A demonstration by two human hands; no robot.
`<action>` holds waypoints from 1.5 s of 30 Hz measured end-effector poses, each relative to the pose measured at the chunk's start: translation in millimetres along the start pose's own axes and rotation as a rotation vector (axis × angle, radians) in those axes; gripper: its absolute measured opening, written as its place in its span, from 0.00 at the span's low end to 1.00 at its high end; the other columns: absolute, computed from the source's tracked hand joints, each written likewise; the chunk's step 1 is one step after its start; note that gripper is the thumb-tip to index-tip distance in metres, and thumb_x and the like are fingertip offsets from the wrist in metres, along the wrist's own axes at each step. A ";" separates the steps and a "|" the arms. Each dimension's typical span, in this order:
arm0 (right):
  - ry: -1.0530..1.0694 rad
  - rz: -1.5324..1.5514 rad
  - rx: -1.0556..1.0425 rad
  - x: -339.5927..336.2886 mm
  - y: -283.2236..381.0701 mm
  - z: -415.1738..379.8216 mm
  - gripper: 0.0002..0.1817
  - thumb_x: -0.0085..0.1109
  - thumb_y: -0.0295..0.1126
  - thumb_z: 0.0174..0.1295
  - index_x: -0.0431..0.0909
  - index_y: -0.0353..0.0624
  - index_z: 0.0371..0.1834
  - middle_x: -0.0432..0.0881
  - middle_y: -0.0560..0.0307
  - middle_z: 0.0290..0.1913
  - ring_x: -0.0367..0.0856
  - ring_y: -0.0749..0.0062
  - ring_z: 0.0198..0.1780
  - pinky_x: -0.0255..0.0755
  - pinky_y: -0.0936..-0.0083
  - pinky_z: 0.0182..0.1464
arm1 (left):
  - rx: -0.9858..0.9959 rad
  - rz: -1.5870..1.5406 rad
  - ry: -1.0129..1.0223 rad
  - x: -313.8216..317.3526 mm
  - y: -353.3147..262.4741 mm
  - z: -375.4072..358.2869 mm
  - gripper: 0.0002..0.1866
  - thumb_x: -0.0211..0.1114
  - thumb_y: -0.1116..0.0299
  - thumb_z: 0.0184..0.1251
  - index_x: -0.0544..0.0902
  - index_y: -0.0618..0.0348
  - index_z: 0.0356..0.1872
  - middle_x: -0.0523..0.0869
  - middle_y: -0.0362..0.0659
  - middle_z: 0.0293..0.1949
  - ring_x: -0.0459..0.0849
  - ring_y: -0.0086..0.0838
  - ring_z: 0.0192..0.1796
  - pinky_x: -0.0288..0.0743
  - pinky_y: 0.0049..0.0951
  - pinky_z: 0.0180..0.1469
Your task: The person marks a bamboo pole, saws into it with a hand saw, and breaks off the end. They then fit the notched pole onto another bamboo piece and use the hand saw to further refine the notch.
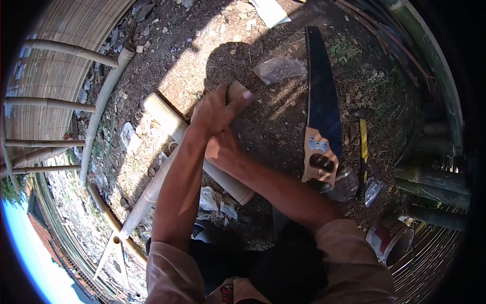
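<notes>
My left hand [215, 111] is closed around a pale, flat-ended piece [236, 91] that looks like bamboo or wood, its thumb lying along the near side. Below it, my right hand [220, 147] rests at a cut bamboo length [228, 180]; the left forearm crosses over it and hides its fingers. The bamboo length slants across the ground from upper left to lower right. Another bamboo pole [152, 190] runs beside it under my left forearm. To the right lies a handsaw [323, 96] with a wooden handle, its blade pointing away from me.
Beside the saw lie a yellow-and-black tool [363, 147] and a clear plastic container [345, 185]. A plastic bag [281, 69] lies ahead among wood chips. A bamboo frame [104, 111] stands at left, a bucket [389, 240] at lower right, and bamboo poles [433, 45] line the right.
</notes>
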State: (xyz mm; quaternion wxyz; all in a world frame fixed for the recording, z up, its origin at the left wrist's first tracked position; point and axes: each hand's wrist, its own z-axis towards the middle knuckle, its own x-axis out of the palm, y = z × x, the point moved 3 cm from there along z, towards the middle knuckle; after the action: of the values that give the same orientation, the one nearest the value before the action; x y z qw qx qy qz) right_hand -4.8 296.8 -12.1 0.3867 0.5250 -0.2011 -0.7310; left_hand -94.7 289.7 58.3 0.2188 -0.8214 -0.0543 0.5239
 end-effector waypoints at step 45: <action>0.410 -0.506 0.458 -191.0 -110.9 -189.3 0.16 0.67 0.25 0.50 0.77 0.39 0.43 0.74 0.43 0.42 0.77 0.43 0.46 0.73 0.51 0.49 | 0.104 -0.130 -0.158 12.7 41.4 -7.4 0.44 0.87 0.58 0.38 0.79 0.57 0.62 0.88 0.47 0.46 0.90 0.46 0.47 0.85 0.43 0.50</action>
State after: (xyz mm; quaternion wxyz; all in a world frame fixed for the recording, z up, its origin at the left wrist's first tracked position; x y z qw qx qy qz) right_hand 159.2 535.0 -42.5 0.0993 0.7658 -0.1417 -0.6193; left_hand -88.3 254.3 33.1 0.2897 -0.7599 -0.0972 0.5737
